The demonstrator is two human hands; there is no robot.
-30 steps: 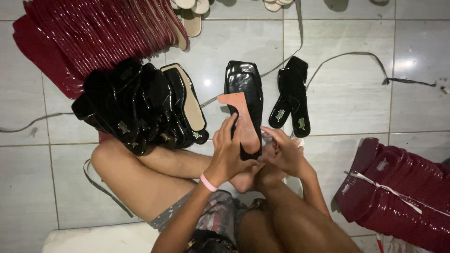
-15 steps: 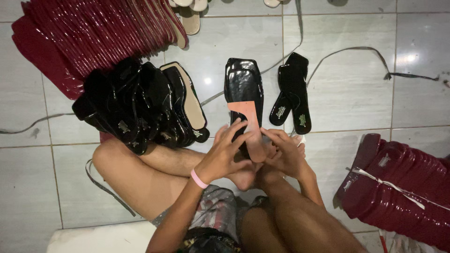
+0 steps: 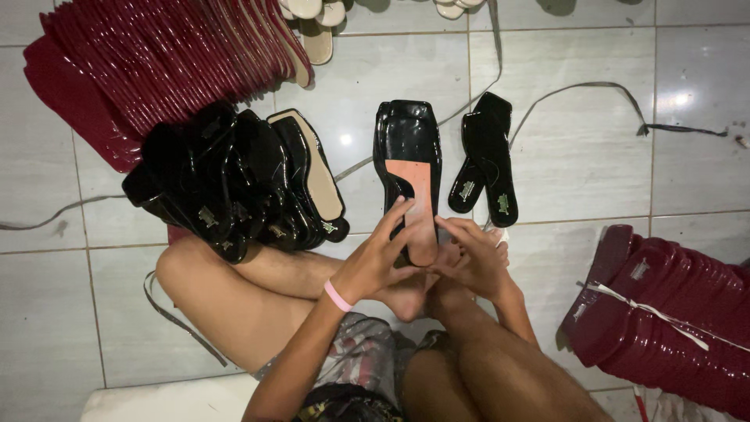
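Pale grey tiled floor (image 3: 687, 156) carries all. Fanned stack of dark red glossy soles (image 3: 148, 62) upper left; second tied red bundle (image 3: 672, 305) lower right. Heap of black patent sandals (image 3: 226, 180) beside the knee. Loose black sandal pair (image 3: 486, 156) right of centre. Black glossy sandal with tan insole (image 3: 408, 168) — both hands closed on its heel end: left hand (image 3: 375, 262), right hand (image 3: 473, 262).

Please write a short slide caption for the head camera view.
Both hands, left hand and right hand, hold a black sandal over the floor.
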